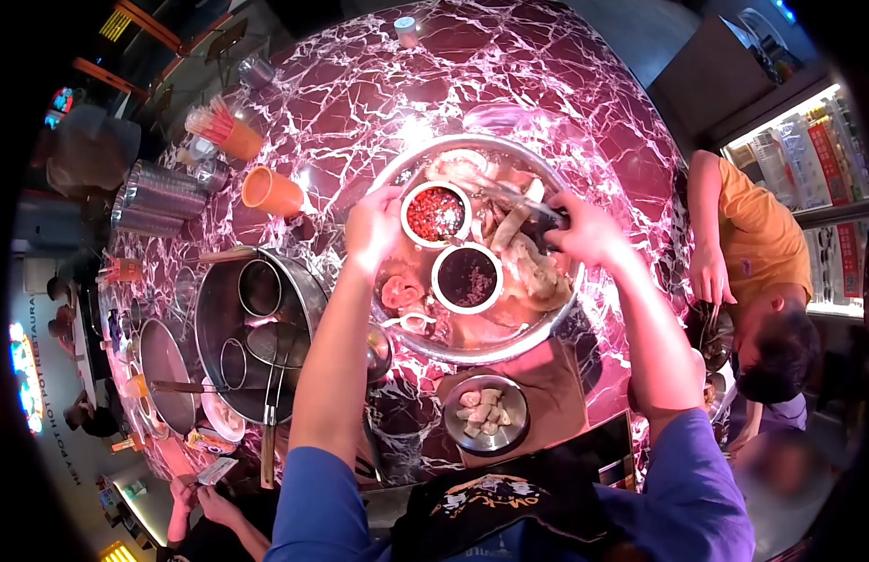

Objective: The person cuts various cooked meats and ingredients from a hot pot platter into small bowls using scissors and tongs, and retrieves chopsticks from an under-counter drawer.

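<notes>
A large round metal pan (pixel 509 357) holds pieces of cooked meat (pixel 533 267) in liquid. Two white bowls sit among the meat: one bowl of red chillies (pixel 435 214) and one bowl of dark sauce (pixel 467 279). At the pan's left side, my left hand (pixel 373 228) is closed at the edge of the chilli bowl. My right hand (pixel 586 231), over the pan's right side, grips a long metal utensil (pixel 521 199) that looks like tongs, pointing left over the meat. Below the pan stands a metal bowl of pale chunks (pixel 485 414).
Left of my arm stands a deep metal pot (pixel 212 314) with ladles (pixel 274 393) in it. Orange cups (pixel 268 191) and stacked metal tins (pixel 158 192) line the left side. A person in an orange shirt (pixel 758 229) is at the right; another person's hands (pixel 205 496) show lower left.
</notes>
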Action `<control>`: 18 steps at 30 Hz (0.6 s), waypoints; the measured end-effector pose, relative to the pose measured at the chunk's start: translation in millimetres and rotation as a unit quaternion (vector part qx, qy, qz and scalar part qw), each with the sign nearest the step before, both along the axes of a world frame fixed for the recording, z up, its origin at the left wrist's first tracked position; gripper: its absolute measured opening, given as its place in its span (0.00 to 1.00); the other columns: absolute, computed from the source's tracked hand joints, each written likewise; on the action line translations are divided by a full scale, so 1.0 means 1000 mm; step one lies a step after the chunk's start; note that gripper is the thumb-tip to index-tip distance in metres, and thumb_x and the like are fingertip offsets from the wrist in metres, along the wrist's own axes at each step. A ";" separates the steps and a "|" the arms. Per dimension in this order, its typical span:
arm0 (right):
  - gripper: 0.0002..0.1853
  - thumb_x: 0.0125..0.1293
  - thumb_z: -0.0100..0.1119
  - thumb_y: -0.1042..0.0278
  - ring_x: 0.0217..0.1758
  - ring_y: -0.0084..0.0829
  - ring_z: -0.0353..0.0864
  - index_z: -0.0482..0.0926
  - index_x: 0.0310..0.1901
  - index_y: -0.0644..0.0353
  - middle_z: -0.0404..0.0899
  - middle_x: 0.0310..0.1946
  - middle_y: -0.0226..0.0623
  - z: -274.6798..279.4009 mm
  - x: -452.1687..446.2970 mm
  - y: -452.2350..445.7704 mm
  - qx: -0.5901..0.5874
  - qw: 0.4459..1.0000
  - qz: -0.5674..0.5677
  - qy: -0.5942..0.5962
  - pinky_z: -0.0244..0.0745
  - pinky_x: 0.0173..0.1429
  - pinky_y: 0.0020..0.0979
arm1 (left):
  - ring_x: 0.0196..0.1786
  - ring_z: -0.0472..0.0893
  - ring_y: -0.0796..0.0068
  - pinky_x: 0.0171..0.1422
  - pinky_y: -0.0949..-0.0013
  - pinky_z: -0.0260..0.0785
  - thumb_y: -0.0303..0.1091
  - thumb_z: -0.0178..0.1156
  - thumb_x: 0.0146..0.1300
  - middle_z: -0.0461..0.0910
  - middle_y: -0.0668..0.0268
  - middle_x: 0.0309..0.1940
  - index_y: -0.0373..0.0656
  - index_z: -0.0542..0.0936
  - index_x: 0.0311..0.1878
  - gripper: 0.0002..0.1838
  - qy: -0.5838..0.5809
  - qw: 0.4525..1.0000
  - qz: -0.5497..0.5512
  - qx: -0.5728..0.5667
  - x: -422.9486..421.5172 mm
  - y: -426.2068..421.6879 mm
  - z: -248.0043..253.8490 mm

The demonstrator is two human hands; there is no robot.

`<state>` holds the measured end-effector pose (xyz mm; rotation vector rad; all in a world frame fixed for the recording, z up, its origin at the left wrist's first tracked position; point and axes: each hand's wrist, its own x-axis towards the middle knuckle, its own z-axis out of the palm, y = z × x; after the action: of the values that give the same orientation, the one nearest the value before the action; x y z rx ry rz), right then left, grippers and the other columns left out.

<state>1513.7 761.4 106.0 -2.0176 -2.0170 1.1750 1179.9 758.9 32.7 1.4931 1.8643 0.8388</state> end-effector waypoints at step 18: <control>0.32 0.54 0.71 0.58 0.54 0.47 0.84 0.75 0.60 0.58 0.85 0.47 0.50 -0.017 0.005 0.037 0.018 0.987 0.078 -0.137 0.77 0.59 0.42 | 0.38 0.88 0.57 0.39 0.55 0.80 0.31 0.56 0.60 0.86 0.55 0.33 0.41 0.86 0.32 0.10 0.447 0.856 -0.259 -0.015 0.088 0.044 0.029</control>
<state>1518.3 797.9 88.6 -2.1402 -2.3414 0.9171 1267.4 803.0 61.9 2.4624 1.8303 -0.2114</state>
